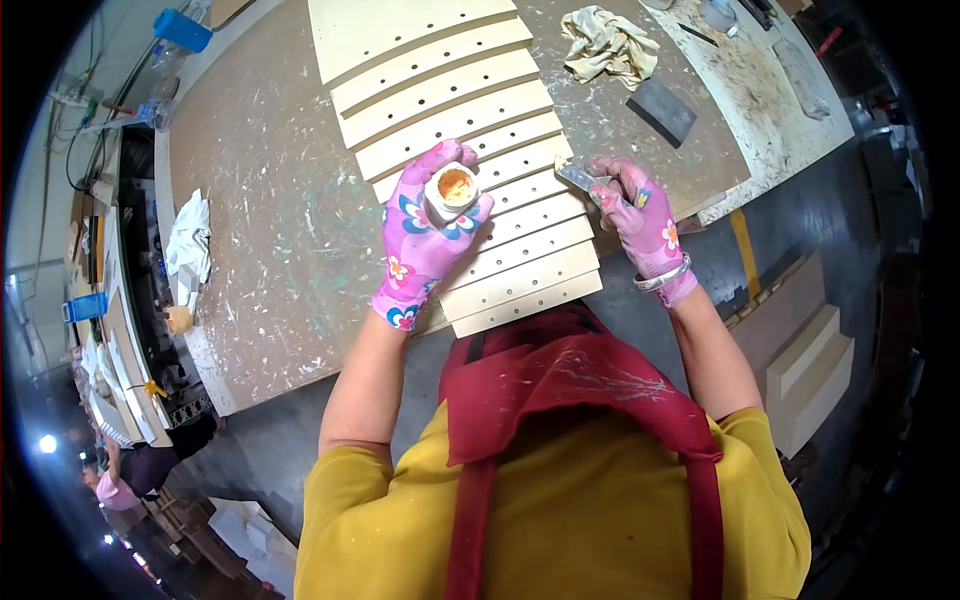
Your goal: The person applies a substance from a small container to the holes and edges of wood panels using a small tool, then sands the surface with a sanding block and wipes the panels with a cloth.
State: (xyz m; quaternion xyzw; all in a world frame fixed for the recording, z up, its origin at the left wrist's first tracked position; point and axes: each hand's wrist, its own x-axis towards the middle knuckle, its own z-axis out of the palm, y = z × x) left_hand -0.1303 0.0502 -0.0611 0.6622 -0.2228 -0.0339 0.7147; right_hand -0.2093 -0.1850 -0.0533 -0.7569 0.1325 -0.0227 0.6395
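Observation:
Both my hands wear pink gloves with a flower print. My left hand is wrapped round a small white jar, its open mouth facing up with orange-brown paste inside. In my right hand is a putty knife, its flat blade pointing left with a little pale stuff at the tip. Between and beneath the hands lies an overlapping row of pale boards, each with small holes or dark spots along it. The knife's blade is over the right edge of the boards; I cannot tell whether it touches them.
A paint-specked brown table carries the boards. At the far right lie a crumpled cream cloth and a dark grey block. A white cloth rests at the left edge. More panels stand at right; another person is at far left.

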